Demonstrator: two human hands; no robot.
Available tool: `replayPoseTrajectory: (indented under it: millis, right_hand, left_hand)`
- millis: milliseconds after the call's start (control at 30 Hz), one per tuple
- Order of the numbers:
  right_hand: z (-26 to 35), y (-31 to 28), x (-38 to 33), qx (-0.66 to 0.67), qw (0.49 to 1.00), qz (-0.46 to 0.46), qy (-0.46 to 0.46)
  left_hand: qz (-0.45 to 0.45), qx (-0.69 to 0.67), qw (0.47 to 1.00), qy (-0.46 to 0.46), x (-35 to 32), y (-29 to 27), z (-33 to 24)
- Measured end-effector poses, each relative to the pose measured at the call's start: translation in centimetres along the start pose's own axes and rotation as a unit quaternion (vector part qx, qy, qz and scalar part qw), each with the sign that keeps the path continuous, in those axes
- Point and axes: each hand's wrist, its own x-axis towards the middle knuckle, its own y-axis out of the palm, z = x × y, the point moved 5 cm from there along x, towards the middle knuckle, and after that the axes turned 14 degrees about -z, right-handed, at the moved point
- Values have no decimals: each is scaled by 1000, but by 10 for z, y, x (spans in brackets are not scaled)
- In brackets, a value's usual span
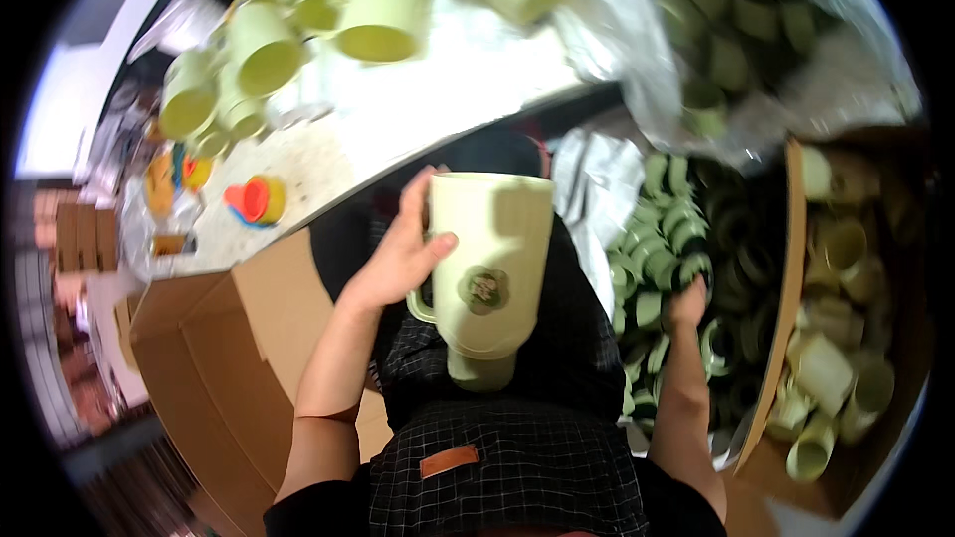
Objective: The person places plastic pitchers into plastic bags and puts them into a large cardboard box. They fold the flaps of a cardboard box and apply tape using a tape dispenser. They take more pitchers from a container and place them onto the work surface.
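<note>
Over my lap, my left hand (406, 249) grips a pale green tumbler (497, 239) by its handle side, thumb lying along the wall. The tumbler is upright, wide above and narrower at the foot, with a dark green flower-shaped badge on its front. To the right, my right hand (686, 304) reaches down into a pile of green curved pieces (652, 249), touching one of them. Its fingers are largely hidden among the pieces, so whether they hold one cannot be seen.
Several pale green tumblers (383, 10) lie on the worktable (298, 164), along with a red and yellow tape dispenser (261, 201). An open cardboard box (204, 378) stands at my left. At my right, another carton (786, 288) contains more tumblers. Clear plastic bags (637, 40) hang over the far right.
</note>
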Motion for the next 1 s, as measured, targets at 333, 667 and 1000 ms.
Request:
replayPoseTrajectory:
  millis: [333, 667, 1000]
  right_hand:
    - [195, -84, -8, 838, 345, 395, 150]
    - [317, -126, -98, 416, 869, 33, -266]
    - [416, -240, -87, 476, 676, 197, -527]
  left_hand:
    - [-234, -153, 952, -122, -81, -49, 26]
    - [-219, -25, 975, 2, -106, -49, 7]
    - [-131, -17, 991, 9, -106, -38, -1]
